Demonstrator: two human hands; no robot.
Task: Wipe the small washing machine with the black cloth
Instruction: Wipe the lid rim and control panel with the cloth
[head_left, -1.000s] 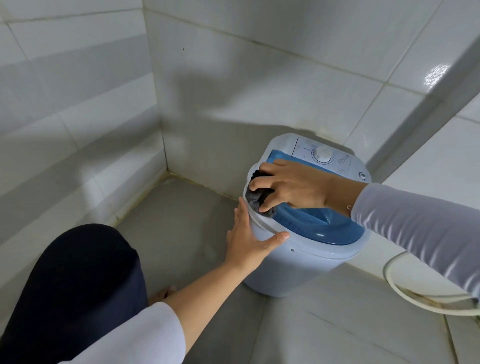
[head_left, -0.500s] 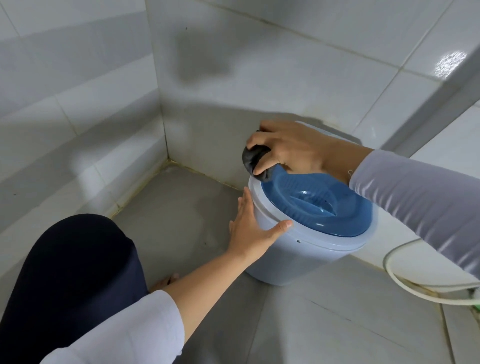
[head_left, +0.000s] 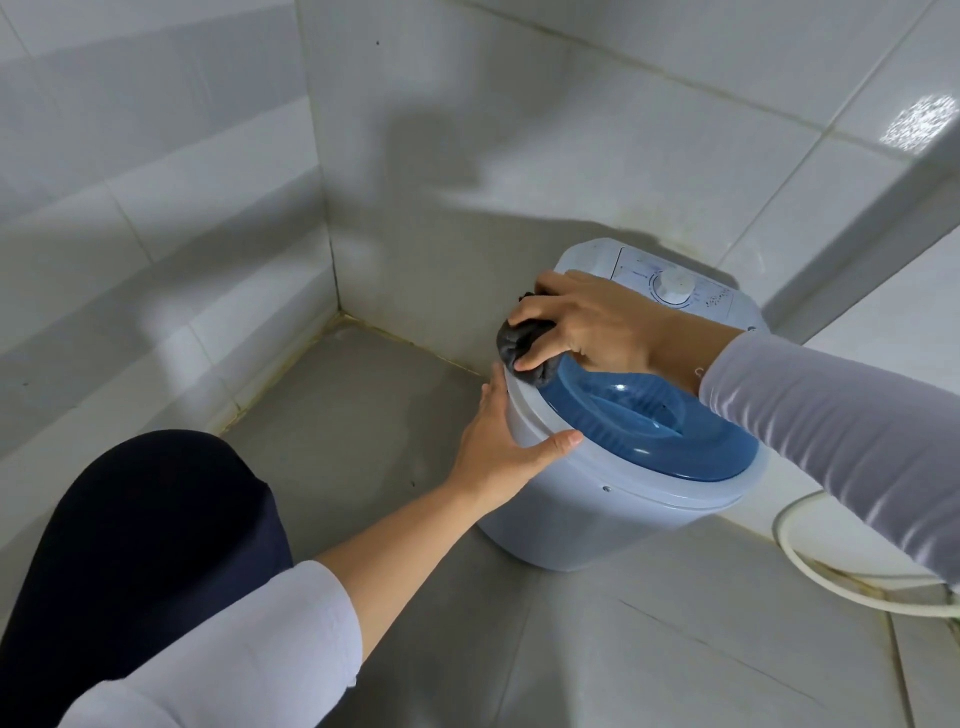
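A small white washing machine (head_left: 587, 499) with a blue round lid (head_left: 675, 421) and a white dial panel (head_left: 675, 286) stands on the tiled floor against the wall. My right hand (head_left: 587, 322) grips a bunched black cloth (head_left: 519, 340) and presses it on the machine's top rim at the lid's far-left edge. My left hand (head_left: 498, 447) lies flat against the machine's left side, thumb along the front under the rim, fingers apart and holding nothing.
Tiled walls meet in a corner (head_left: 337, 306) left of the machine. A white hose (head_left: 810, 571) curls on the floor at the right. My knee in dark trousers (head_left: 150, 535) is at the lower left. Bare floor tiles lie between knee and machine.
My right hand with the cloth slid along the machine's left top rim, back towards the panel and then forward again. The dial panel is uncovered again. My left hand stayed on the side.
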